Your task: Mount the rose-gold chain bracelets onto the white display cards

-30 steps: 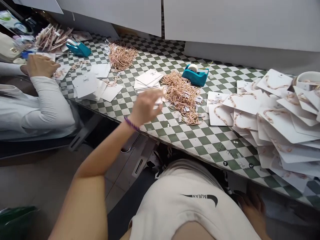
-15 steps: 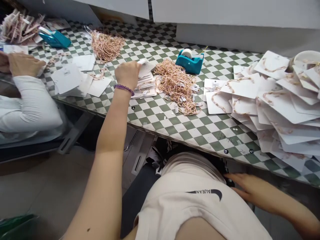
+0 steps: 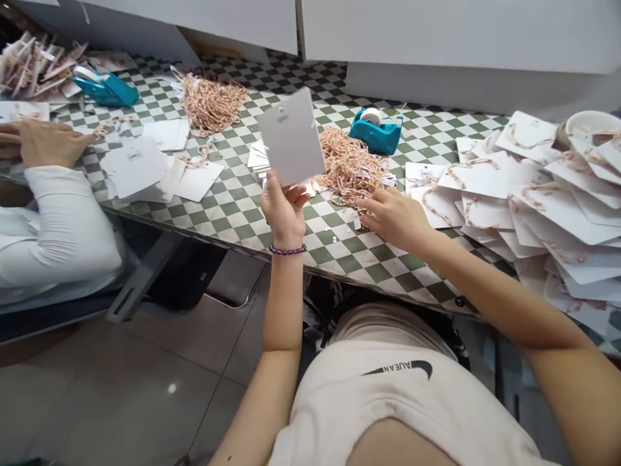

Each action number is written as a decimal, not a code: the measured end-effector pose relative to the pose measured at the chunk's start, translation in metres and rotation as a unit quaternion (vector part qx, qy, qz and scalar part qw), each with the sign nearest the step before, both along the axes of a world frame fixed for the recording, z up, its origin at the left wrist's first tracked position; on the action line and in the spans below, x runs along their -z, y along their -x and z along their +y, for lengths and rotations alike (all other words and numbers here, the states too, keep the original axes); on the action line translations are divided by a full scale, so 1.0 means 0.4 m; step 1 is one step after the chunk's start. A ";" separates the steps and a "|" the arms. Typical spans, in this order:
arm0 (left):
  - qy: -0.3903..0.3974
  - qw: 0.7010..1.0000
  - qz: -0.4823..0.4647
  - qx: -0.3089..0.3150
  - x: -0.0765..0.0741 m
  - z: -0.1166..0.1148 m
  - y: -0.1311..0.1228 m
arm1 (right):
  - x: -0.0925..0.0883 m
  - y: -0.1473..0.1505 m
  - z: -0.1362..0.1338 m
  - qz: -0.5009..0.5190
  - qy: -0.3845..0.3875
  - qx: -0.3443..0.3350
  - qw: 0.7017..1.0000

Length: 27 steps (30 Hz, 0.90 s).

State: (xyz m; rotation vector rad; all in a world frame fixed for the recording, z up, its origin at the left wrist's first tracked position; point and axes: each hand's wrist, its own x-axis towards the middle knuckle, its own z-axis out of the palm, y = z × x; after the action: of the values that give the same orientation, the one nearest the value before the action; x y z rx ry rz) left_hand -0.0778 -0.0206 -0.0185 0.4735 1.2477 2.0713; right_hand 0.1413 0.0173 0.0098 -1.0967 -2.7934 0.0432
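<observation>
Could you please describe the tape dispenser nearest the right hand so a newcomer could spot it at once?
On the checked table, find the rose-gold chain pile just beyond the right hand. The teal tape dispenser sits directly behind that pile, with its white roll; the other teal dispenser lies far left.

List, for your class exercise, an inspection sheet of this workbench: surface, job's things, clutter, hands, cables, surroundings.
Surface: green-and-white checkered tabletop.
Job's things: white display card, held up; rose-gold chain pile, with small tags.
Clutter: heap of carded chains; teal tape dispenser.
Hands: left hand grips the card; right hand, fingers spread, is at the pile's edge.
Cables: nothing seen.
Surroundings: co-worker's hand, white sleeve, at the table's far left; tiled floor.
</observation>
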 end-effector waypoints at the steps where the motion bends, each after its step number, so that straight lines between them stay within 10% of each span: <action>1: -0.019 1.000 -0.010 -0.003 -0.004 -0.001 -0.005 | -0.008 0.019 0.005 -0.034 0.004 -0.012 0.999; 5: -0.025 0.998 0.042 0.051 -0.021 -0.022 0.000 | -0.033 0.039 0.023 -0.049 0.006 -0.068 0.996; 10: -0.008 0.992 0.116 0.055 -0.023 -0.047 -0.013 | -0.062 0.006 0.043 0.186 0.100 -0.020 0.977; 14: -0.010 0.986 0.154 0.065 -0.014 -0.046 -0.017 | -0.118 -0.001 0.062 0.418 0.267 0.077 0.865; 18: 0.000 0.983 0.171 0.072 -0.006 -0.044 -0.013 | -0.185 0.012 0.085 0.574 0.272 0.059 0.770; 27: -0.007 0.971 0.219 0.096 -0.021 -0.042 -0.035 | -0.392 0.001 0.097 0.512 0.338 0.047 0.789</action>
State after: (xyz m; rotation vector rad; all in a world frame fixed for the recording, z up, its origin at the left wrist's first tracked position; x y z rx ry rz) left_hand -0.0639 -0.0373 -0.0102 1.0605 1.3677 1.8694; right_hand 0.1407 0.0561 0.1664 -0.8765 -1.6995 1.2809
